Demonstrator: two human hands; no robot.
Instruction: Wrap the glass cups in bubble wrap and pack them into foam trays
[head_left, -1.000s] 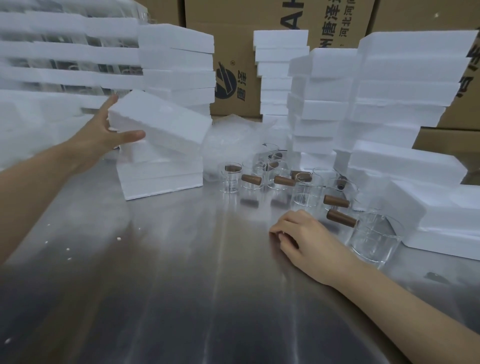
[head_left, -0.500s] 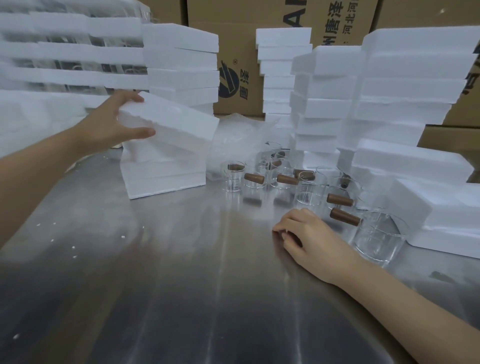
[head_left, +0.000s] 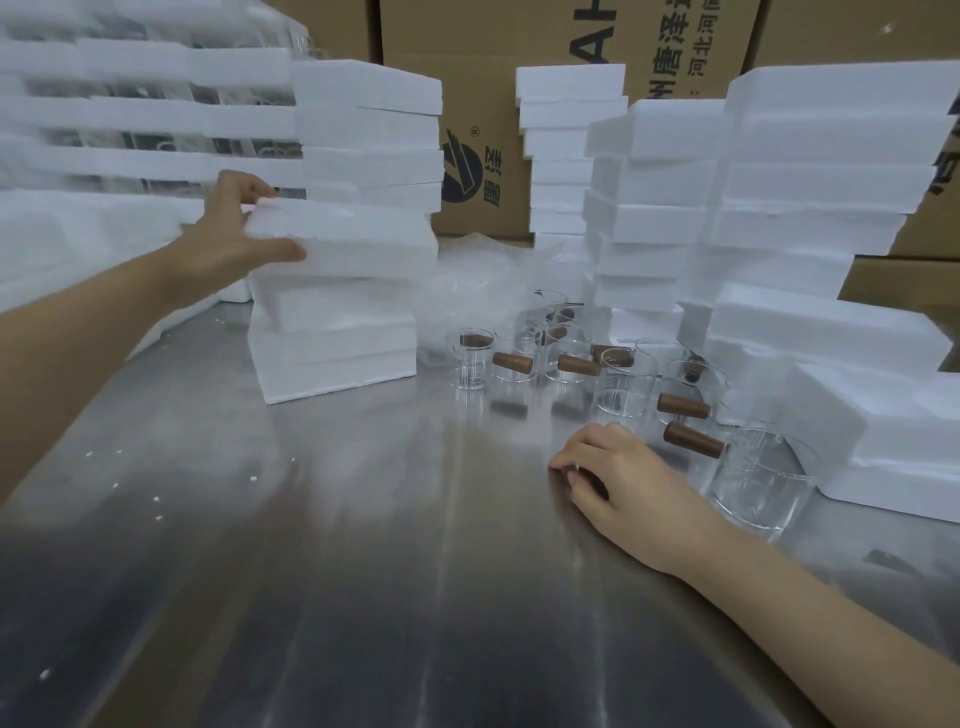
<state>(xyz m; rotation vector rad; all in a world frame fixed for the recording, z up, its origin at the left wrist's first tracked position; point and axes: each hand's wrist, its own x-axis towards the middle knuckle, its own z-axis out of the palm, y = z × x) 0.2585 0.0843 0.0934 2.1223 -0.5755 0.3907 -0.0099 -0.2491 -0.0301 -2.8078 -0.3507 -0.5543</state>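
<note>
My left hand (head_left: 228, 234) grips the near left corner of a white foam tray (head_left: 353, 239), which lies tilted on top of a low stack of foam trays (head_left: 332, 353). Several glass cups with brown wooden handles (head_left: 561, 358) stand in a cluster on the metal table (head_left: 363, 519). The nearest glass cup (head_left: 758, 478) stands just right of my right hand (head_left: 628, 483), which rests on the table with its fingers curled and nothing in it. A crumpled heap of clear bubble wrap (head_left: 483, 280) lies behind the cups.
Tall stacks of foam trays (head_left: 810, 171) rise at the right, more foam trays (head_left: 369, 130) at the back left. Cardboard boxes (head_left: 493, 104) stand behind. Foam trays holding glasses (head_left: 130, 130) fill the far left. White foam crumbs (head_left: 156, 501) dot the table's left side.
My left hand has closed on the tilted foam tray's corner, thumb underneath and fingers over the top. The tray has shifted slightly. My right hand has stayed in place.
</note>
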